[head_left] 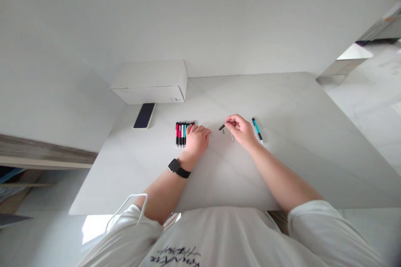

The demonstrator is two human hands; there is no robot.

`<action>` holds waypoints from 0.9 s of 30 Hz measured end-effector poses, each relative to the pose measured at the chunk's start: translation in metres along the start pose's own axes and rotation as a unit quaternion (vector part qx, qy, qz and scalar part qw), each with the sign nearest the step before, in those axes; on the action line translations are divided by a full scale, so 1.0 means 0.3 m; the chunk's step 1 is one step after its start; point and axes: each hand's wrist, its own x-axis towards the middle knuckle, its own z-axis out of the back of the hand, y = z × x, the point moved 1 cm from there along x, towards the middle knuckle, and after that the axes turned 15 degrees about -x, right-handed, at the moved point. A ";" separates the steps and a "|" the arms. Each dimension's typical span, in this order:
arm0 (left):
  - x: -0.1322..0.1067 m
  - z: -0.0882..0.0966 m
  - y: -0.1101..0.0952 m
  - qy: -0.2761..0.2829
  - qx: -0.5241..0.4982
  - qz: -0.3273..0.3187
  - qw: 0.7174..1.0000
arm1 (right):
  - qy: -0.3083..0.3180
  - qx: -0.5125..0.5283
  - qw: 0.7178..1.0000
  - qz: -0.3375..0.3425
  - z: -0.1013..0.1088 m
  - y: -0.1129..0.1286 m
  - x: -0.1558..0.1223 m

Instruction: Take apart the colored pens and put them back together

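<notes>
Several click pens with red, white and teal barrels lie side by side in a row. My left hand rests over the right end of this row, its fingers apart and lying on the pens and table; it covers part of them. Pinched in my right hand is a short black pen part, held just above the table. Below it lie a small dark piece and a thin pale rod, too small to name surely. A single teal and black pen lies right of my right hand.
A white box stands against the wall at the back left of the white table. In front of the box lies a phone. A white cable loops near my left arm.
</notes>
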 end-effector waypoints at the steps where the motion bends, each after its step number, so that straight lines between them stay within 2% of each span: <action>1: 0.001 -0.001 0.001 -0.002 0.000 -0.002 1.000 | 0.005 -0.008 1.000 0.005 0.010 0.006 0.009; 7: -0.003 -0.002 0.005 -0.012 -0.015 -0.001 1.000 | 0.067 -0.113 0.991 0.026 0.028 0.025 0.074; 14: -0.014 0.042 -0.014 -0.022 -0.030 0.012 0.999 | 0.162 -0.268 0.949 0.020 -0.090 0.001 0.149; 21: -0.010 0.061 -0.040 -0.044 -0.062 0.010 0.997 | 0.192 -0.371 0.909 0.015 -0.183 -0.002 0.188; 24: -0.007 0.064 -0.045 -0.043 -0.069 0.006 0.997 | 0.207 -0.385 0.899 0.006 -0.190 0.003 0.190; 27: -0.006 0.071 -0.052 -0.046 -0.078 0.001 0.996 | 0.207 -0.386 0.899 0.008 -0.166 0.019 0.189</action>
